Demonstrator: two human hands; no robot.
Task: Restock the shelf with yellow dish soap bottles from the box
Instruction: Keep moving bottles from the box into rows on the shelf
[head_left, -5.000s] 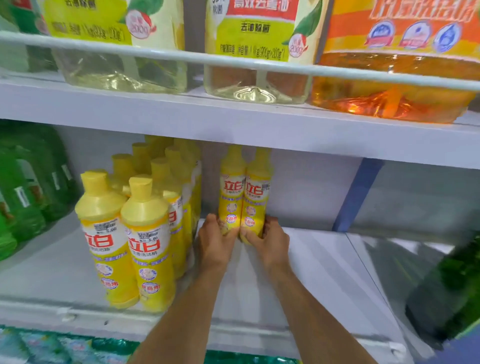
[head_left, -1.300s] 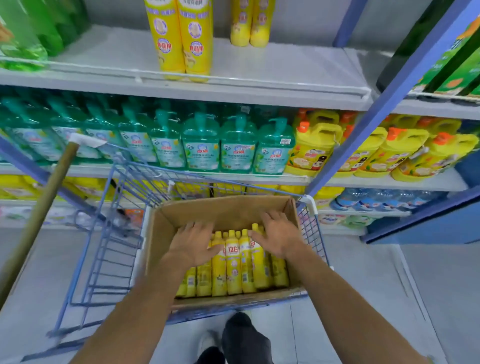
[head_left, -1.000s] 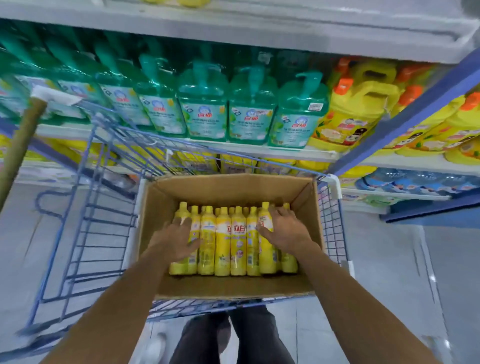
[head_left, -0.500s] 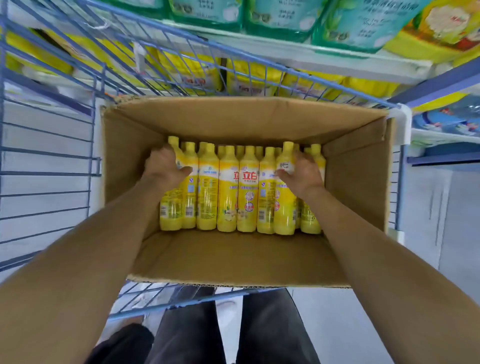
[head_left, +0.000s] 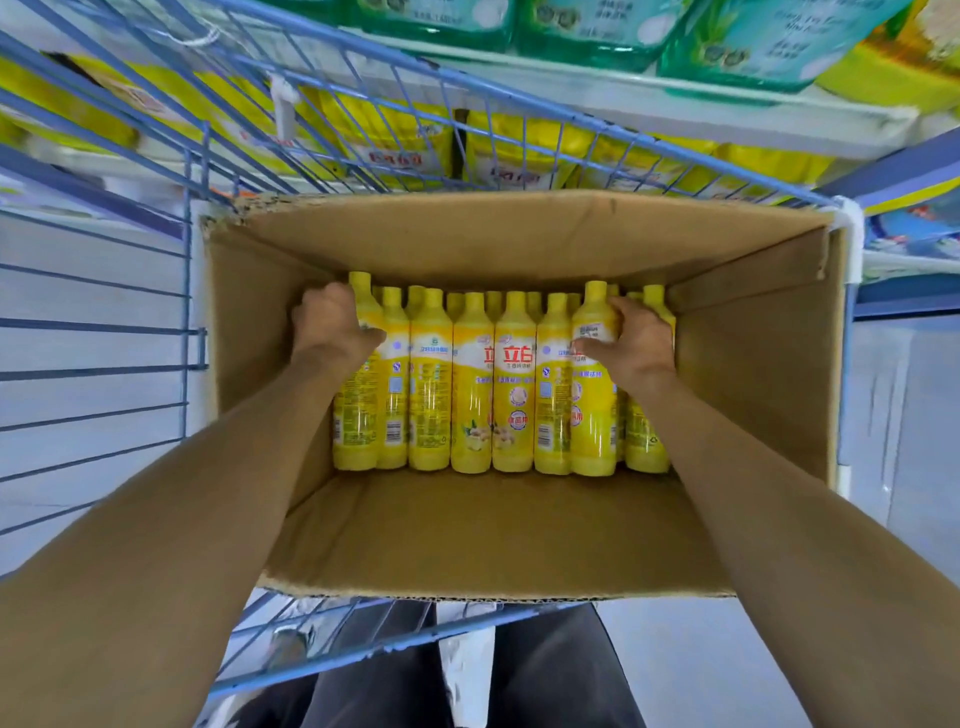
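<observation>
An open cardboard box (head_left: 498, 535) sits in a blue wire cart, and several yellow dish soap bottles (head_left: 470, 384) lie packed in a row against its far side. My left hand (head_left: 330, 325) is closed around the upper part of the leftmost bottle (head_left: 358, 410). My right hand (head_left: 631, 338) grips the shoulder of a bottle near the right end (head_left: 592, 415), which sits slightly higher than its neighbours. The near half of the box floor is bare cardboard.
The blue wire cart (head_left: 130, 312) surrounds the box on the left and far sides. Behind it is a white shelf (head_left: 675, 104) with green bottles (head_left: 597, 31) on top and yellow refill pouches (head_left: 395, 140) underneath. My dark trouser legs (head_left: 545, 675) show below the box.
From the shelf five seconds ago, my view dropped to the box in the cart. Both hands went down onto the outer bottles and closed on them; the right-hand bottle now sits a little raised.
</observation>
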